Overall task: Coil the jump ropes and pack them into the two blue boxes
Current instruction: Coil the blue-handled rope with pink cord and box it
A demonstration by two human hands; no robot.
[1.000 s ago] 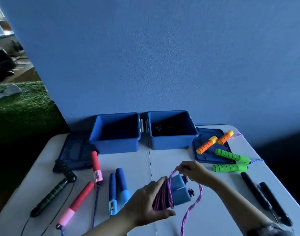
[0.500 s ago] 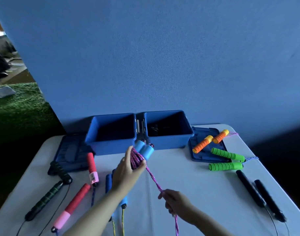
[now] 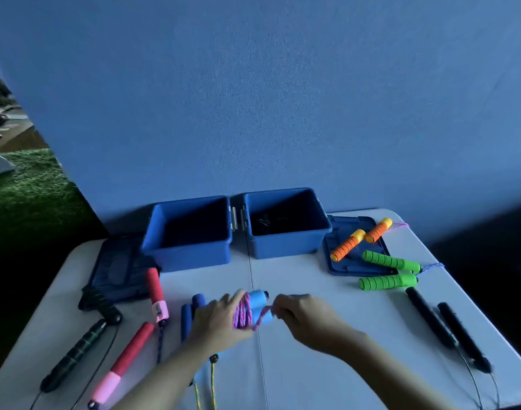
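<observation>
My left hand (image 3: pixel 216 319) grips a jump rope with light-blue handles (image 3: pixel 260 307) and a pink-purple cord (image 3: pixel 243 313) wound around them, low over the table's middle. My right hand (image 3: pixel 302 313) pinches the free end of that cord just right of the bundle. Two open blue boxes (image 3: pixel 191 255) (image 3: pixel 285 248) stand side by side at the table's back. The left box looks empty; something dark lies in the right one.
On the white table (image 3: pixel 327 291) lie other ropes: red-pink handles (image 3: pixel 154 291), dark green-black handles (image 3: pixel 75 350), dark-blue handles (image 3: pixel 188 315) at left; orange (image 3: pixel 351 245), green (image 3: pixel 389 270) and black handles (image 3: pixel 448 329) at right. Box lids (image 3: pixel 120 267) (image 3: pixel 354 261) flank the boxes.
My left hand lowered the light-blue bundle from near the boxes toward the table's middle. My right hand came up from the front edge and now pinches the cord right beside the bundle.
</observation>
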